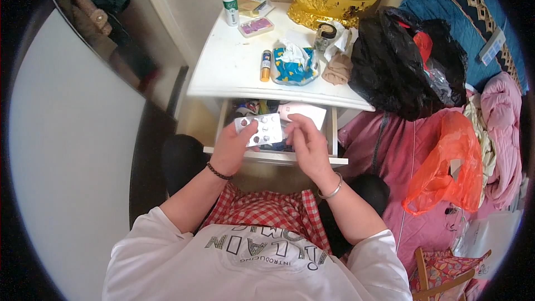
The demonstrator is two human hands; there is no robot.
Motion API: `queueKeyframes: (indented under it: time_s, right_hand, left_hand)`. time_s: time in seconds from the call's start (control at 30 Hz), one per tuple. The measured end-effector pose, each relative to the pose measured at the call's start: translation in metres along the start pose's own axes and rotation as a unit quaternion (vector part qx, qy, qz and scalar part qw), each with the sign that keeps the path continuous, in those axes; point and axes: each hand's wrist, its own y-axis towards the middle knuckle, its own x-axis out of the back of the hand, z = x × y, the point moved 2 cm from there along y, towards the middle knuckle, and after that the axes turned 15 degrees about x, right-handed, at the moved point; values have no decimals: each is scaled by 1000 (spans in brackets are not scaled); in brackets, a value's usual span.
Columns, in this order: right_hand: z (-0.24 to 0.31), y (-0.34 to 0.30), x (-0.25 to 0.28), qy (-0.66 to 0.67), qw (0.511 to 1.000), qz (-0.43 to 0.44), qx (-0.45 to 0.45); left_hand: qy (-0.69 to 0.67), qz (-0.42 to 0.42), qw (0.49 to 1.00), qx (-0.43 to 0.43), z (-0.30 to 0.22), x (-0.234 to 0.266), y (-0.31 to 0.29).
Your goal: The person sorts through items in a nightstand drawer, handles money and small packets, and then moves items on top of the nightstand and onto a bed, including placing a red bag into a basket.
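Note:
A silver blister pack (271, 126) with several pockets, some torn open, is in my left hand (237, 142). The left thumb presses on its face, and the fingers go behind it. Just right of the pack is my right hand (308, 147), its fingers loosely bent and apart, with nothing visible in them. Both hands are over a pulled-out white drawer (267, 159). Inside it, a white and pale pink box (312, 114) shows behind my right fingers, and mixed small items (251, 106) lie toward the left. My hands hide much of the drawer.
On the white tabletop (223, 72) stand a spray bottle (230, 5), a glue-stick-shaped tube (266, 66), a blue tissue pack (295, 69), a jar (325, 36) and a gold tissue holder (334, 0). A black plastic bag (384, 61) and a red bag (446, 161) lie on the right.

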Motion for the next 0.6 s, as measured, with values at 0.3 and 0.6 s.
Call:
queueKeyframes:
  time_s: [0.3, 0.6]
  right_hand:
    - [23, 6, 12, -354, 857, 129, 352]
    - [147, 19, 99, -484, 653, -239, 531]
  left_hand:
    - [83, 121, 989, 1, -10, -8, -10]
    - [238, 41, 969, -48, 19, 49, 11]
